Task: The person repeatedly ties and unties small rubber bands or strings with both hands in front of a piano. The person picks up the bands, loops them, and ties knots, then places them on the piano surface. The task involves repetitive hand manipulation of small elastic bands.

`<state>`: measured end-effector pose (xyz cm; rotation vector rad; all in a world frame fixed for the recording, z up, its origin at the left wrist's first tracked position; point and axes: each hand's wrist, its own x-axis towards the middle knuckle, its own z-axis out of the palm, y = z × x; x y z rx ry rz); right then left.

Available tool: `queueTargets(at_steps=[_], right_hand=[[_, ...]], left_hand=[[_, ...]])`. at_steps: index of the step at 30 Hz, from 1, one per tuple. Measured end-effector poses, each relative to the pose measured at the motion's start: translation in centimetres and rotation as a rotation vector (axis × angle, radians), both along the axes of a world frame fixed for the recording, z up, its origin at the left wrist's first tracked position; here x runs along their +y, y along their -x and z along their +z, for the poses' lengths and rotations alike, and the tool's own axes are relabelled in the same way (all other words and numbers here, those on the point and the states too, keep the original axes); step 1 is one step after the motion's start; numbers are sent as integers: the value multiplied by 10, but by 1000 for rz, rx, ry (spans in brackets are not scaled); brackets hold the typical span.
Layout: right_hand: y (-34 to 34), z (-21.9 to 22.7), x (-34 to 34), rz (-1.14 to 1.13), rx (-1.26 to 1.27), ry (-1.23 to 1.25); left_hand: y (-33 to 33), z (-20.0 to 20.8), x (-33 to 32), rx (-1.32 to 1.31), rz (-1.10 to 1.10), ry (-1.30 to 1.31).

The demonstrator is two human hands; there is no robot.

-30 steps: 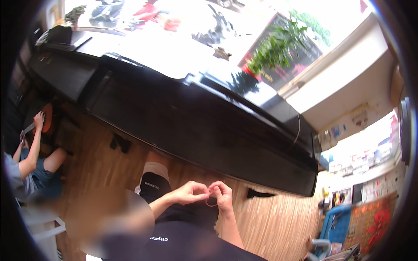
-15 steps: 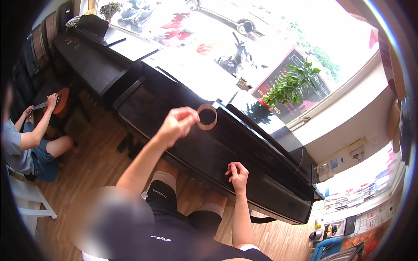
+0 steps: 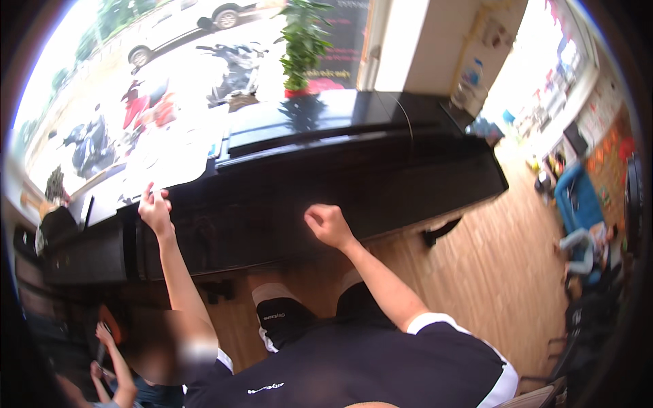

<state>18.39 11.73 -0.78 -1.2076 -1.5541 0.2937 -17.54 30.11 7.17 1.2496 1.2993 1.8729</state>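
My left hand (image 3: 156, 212) is raised at the left, over the upper edge of a long black upright piano (image 3: 272, 197), beside white sheets (image 3: 180, 160) lying on its top. The index finger stretches up and the fingers stand partly apart, with no object visible in them. My right hand (image 3: 328, 226) is closed with curled fingers, slightly blurred, over the dark front part of the piano. Whatever it may hold is hidden. The piano's keys do not show.
A potted green plant (image 3: 300, 47) stands by the window at the piano's back. At lower left a person (image 3: 112, 370) holds a small guitar (image 3: 110, 325). Far right, someone (image 3: 586, 248) is by a blue sofa (image 3: 577, 194). A water bottle (image 3: 474, 71) is near the wall.
The view has swung to the right. My left hand held a brown ring-shaped roll before; the ring no longer shows. My right hand has curled tighter.
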Motion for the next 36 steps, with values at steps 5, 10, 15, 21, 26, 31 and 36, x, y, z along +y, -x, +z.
queueTargets(at_steps=[5, 10, 15, 21, 26, 31, 36], right_hand=[[-3, 0, -7, 20, 59, 34], [-4, 6, -13, -23, 134, -32], [-70, 10, -22, -448, 128, -265], [-200, 7, -17, -852, 218, -70], [-217, -2, -7, -867, 39, -34], [-216, 3, -1, -743, -80, -211], [-159, 15, -11, -468, -226, -168]], left_hand=[[-98, -34, -68, 373, -110, -192], [-151, -70, -104, 967, -273, -211], [-141, -83, -90, 834, -244, -126], [-142, -80, -94, 809, -208, -112], [-147, -76, -98, 814, -165, -109], [-149, -74, -101, 813, -147, -56], [-144, -74, -103, 807, -136, -58]])
